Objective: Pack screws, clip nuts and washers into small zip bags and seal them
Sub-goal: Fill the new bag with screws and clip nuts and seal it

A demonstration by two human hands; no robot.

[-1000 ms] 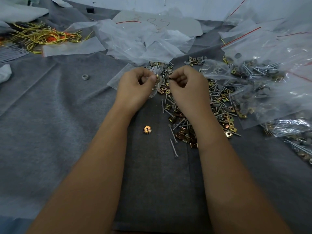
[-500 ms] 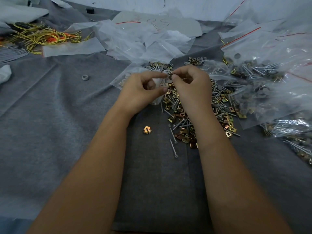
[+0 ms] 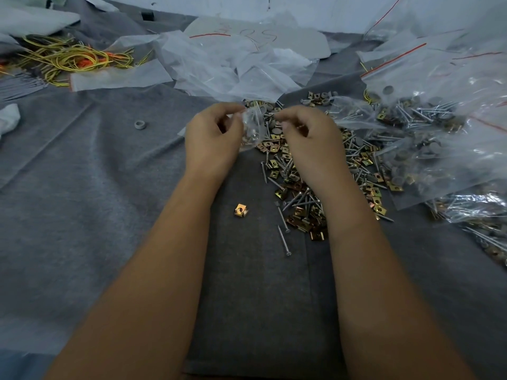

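The left hand (image 3: 212, 138) grips a small zip bag (image 3: 253, 127) with curled fingers, just above the near end of the screw and clip-nut pile (image 3: 299, 198). The right hand (image 3: 310, 138) pinches what seems the bag's top edge. A lone clip nut (image 3: 241, 210) lies just left of the pile.

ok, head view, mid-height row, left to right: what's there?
Grey washer → left hand → small zip bag → right hand → loose pile of screws and clip nuts → filled bags.
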